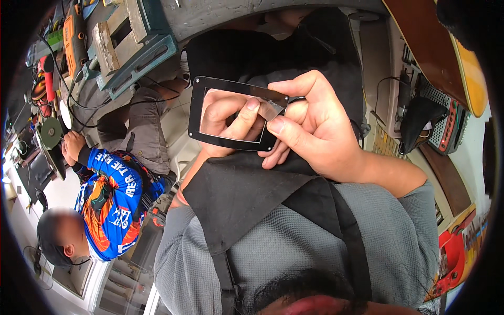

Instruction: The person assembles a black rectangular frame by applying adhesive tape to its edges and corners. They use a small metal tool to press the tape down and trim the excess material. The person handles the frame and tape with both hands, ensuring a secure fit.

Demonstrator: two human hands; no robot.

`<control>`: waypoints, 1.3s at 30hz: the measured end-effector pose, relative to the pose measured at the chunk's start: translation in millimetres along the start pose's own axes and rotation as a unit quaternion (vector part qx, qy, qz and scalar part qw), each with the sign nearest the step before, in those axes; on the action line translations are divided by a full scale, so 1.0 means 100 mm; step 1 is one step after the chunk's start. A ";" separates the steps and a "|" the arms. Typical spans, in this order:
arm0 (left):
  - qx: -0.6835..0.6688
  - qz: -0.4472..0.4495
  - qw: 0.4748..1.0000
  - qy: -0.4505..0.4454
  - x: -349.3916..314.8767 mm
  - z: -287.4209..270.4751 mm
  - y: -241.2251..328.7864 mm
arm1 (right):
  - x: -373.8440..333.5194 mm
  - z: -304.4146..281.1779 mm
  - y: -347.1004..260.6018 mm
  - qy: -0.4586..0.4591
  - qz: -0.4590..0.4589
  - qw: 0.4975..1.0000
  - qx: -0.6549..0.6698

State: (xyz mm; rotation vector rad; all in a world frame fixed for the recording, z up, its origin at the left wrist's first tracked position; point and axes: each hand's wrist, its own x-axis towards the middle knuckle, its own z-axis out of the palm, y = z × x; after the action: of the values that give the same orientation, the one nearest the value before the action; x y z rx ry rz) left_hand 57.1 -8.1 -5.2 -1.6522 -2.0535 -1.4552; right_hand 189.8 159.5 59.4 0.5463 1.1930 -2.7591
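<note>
A black rectangular frame [196,107] with rounded corners, small corner holes and a see-through window is held up over my lap. My right hand [323,131] grips its right end, thumb and index finger closed on a clear, film-like piece [270,109] at the window's edge. Through the window shows my left hand [240,123], its fingers curled and its thumb pointing up toward the film. Whether the left fingers pinch the film, the frame or something else cannot be made out. A black apron [247,194] hangs just below both hands.
At far left, a person in a bright blue patterned shirt [118,194] works at a cluttered bench. An orange power tool [74,39] lies beside a teal vise-like fixture [139,60]. A curved grey table edge [220,21] runs ahead; a brown board [430,37] stands at upper right.
</note>
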 end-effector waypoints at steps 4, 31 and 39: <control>-0.126 -0.163 0.978 -0.037 -0.08 -0.07 0.02 | 0.00 0.00 -0.02 0.005 0.010 1.000 0.012; -0.018 0.134 0.988 -0.076 0.20 -0.20 -0.12 | 0.00 -0.13 -0.05 -0.011 0.055 0.994 0.092; 0.021 0.122 0.984 -0.129 0.22 -0.29 -0.05 | 0.00 -0.14 -0.06 -0.013 0.061 0.994 0.095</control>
State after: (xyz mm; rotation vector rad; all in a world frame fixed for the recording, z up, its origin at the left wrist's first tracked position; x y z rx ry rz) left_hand 32.1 -13.3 21.0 -2.0819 -1.8968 -1.1653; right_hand 192.7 173.8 54.0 0.5774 0.8666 -2.7818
